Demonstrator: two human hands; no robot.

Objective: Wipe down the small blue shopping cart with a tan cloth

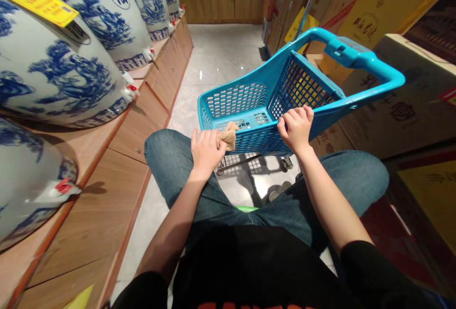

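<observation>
Head view: left hand [206,154] pinches a tan fabric cloth [230,140] against the near rim [256,129] of a blue plastic shopping cart [274,75]; right hand [296,127] clasps that rim. Wiping seems underway; what remains is unclear.

Glare spots the glossy floor [213,57]; outer edges look stretched.
</observation>
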